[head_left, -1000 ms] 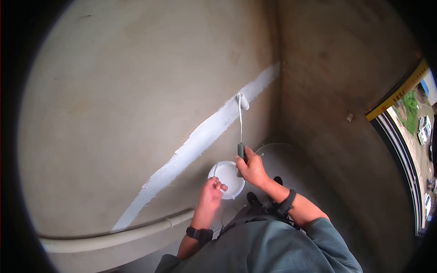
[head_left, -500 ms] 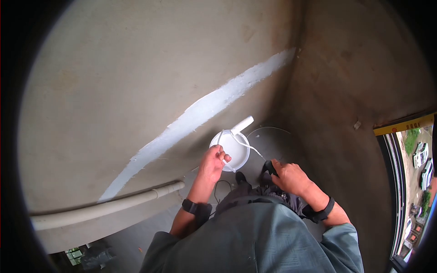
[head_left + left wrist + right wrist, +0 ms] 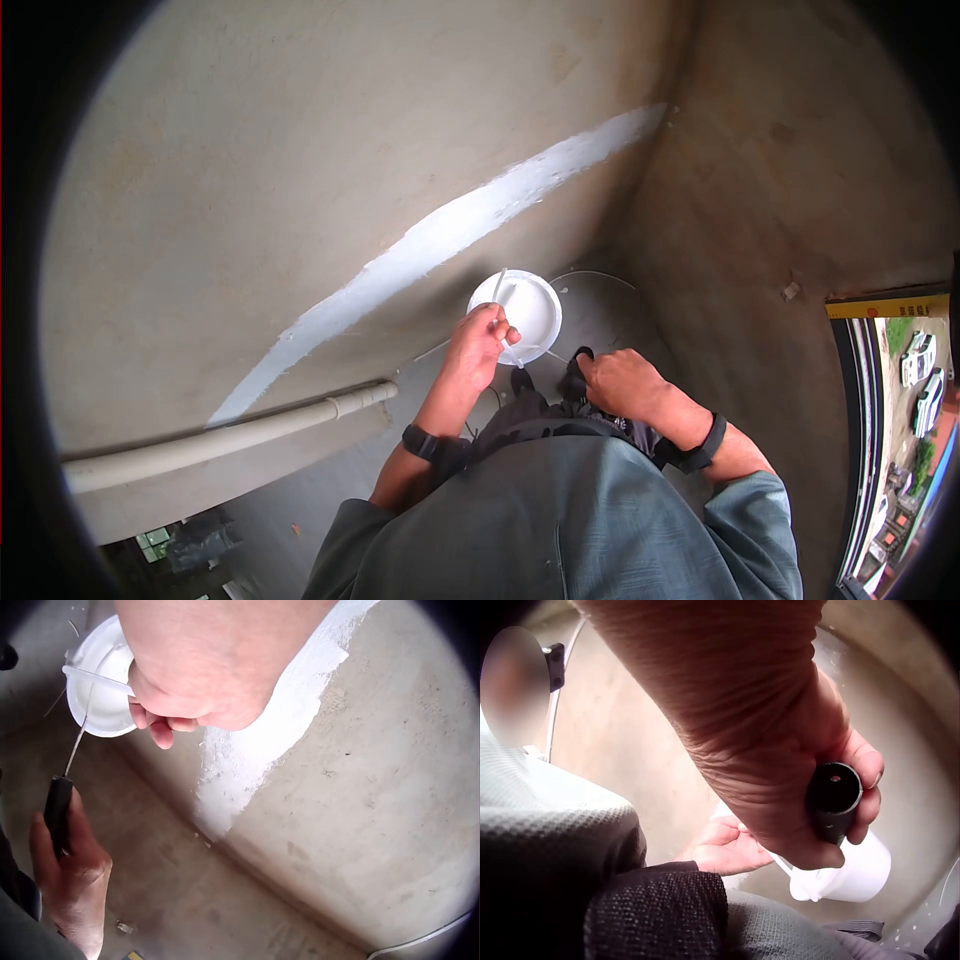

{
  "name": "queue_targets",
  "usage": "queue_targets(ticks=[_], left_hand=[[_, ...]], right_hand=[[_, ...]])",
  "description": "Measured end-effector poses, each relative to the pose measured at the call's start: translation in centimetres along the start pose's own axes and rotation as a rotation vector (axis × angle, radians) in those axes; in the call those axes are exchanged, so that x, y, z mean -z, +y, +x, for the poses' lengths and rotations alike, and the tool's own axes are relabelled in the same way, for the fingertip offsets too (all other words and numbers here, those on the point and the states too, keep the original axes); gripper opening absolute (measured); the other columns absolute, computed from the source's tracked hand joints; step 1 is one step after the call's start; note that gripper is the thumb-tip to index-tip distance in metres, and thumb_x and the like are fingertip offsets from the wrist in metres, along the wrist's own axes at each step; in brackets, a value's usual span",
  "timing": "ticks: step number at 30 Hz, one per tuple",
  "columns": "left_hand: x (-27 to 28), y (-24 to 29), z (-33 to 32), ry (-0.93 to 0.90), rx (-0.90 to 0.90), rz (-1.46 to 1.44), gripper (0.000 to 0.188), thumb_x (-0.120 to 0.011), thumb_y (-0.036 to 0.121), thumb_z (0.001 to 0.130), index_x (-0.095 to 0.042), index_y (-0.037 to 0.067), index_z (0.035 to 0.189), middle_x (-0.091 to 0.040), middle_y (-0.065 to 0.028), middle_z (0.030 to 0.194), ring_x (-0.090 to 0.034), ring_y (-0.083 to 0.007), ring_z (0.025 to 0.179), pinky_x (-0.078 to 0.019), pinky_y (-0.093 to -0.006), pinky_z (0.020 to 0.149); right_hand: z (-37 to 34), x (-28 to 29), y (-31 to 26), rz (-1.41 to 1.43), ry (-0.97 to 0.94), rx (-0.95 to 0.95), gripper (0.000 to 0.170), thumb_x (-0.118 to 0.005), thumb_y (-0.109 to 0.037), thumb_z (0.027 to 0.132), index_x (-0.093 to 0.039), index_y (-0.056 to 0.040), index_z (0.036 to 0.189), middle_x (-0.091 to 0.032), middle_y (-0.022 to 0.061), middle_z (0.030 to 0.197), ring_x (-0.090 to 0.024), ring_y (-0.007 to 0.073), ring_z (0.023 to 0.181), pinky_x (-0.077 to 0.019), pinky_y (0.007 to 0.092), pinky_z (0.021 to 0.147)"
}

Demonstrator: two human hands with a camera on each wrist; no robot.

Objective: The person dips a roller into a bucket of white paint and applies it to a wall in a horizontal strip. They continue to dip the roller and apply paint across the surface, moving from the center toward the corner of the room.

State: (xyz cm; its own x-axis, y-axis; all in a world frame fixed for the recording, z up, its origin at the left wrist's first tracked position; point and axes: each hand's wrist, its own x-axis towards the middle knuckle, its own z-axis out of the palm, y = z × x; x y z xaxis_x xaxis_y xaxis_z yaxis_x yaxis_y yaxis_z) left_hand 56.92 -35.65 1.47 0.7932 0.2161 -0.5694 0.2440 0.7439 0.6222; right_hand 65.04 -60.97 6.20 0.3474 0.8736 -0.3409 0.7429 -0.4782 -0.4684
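Note:
My left hand (image 3: 480, 345) grips the thin white handle (image 3: 97, 679) of a white bucket (image 3: 553, 300), which hangs in front of my legs. White paint lies inside the bucket. In my right hand (image 3: 625, 385) is the dark grip (image 3: 58, 806) of a paint roller, held low beside the bucket. The roller's metal rod (image 3: 77, 742) runs from the grip into the bucket, and its roller head is down inside, mostly hidden. Seen from the right wrist, the fingers wrap round the grip's hollow end (image 3: 836, 791), with the bucket just beyond.
A band of white paint (image 3: 440, 237) slants up the grey wall (image 3: 250, 150) towards the corner. Along the wall's foot at the left runs a pale pipe (image 3: 240, 435). At the right, an opening with a yellow-labelled edge (image 3: 890, 307) looks out on parked cars.
The roller has come off the painted band, down and into the bucket. My right hand has drawn down and right, towards my body. The left hand keeps hold of the bucket handle.

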Motion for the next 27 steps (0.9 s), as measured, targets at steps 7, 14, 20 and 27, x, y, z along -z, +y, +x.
queue_targets(ticks=[7, 14, 20, 27], left_hand=[[0.4, -0.6, 0.1, 0.033, -0.006, -0.012, 0.014, -0.061, 0.018, 0.100, -0.061, 0.008, 0.089, -0.054, -0.0006, 0.076, -0.053, -0.0153, 0.069, -0.0511, -0.0409, 0.081], [0.3, -0.6, 0.1, 0.035, 0.000, -0.021, 0.014, -0.060, 0.017, 0.100, -0.061, 0.008, 0.090, -0.054, 0.0000, 0.078, -0.052, -0.0143, 0.069, -0.0522, -0.0414, 0.079], [1.2, -1.3, 0.3, 0.031, 0.003, -0.020, 0.013, -0.061, 0.018, 0.099, -0.061, 0.009, 0.090, -0.052, 0.0005, 0.073, -0.053, -0.0146, 0.069, -0.0526, -0.0417, 0.080], [0.7, -1.0, 0.0, 0.041, -0.008, -0.026, 0.013, -0.061, 0.018, 0.099, -0.061, 0.009, 0.089, -0.052, 0.0001, 0.072, -0.053, -0.0147, 0.069, -0.0525, -0.0418, 0.080]], right_hand=[[0.7, -0.6, 0.2, -0.042, -0.055, -0.018, 0.021, -0.061, -0.014, 0.087, -0.065, 0.0035, 0.098, -0.072, 0.0195, 0.080, -0.073, 0.0361, 0.079, -0.0585, 0.0459, 0.072], [0.9, -1.8, 0.7, -0.037, -0.027, -0.011, 0.025, -0.061, -0.014, 0.085, -0.063, 0.0038, 0.103, -0.070, 0.0194, 0.075, -0.072, 0.0385, 0.075, -0.0578, 0.0490, 0.069], [0.3, -1.5, 0.6, -0.045, -0.004, 0.008, 0.025, -0.062, -0.014, 0.085, -0.063, 0.0038, 0.103, -0.070, 0.0184, 0.075, -0.072, 0.0380, 0.074, -0.0575, 0.0485, 0.068], [-0.7, -1.3, 0.5, -0.068, 0.055, 0.029, 0.026, -0.063, -0.015, 0.085, -0.063, 0.0032, 0.103, -0.068, 0.0174, 0.073, -0.071, 0.0368, 0.073, -0.0570, 0.0473, 0.066]])
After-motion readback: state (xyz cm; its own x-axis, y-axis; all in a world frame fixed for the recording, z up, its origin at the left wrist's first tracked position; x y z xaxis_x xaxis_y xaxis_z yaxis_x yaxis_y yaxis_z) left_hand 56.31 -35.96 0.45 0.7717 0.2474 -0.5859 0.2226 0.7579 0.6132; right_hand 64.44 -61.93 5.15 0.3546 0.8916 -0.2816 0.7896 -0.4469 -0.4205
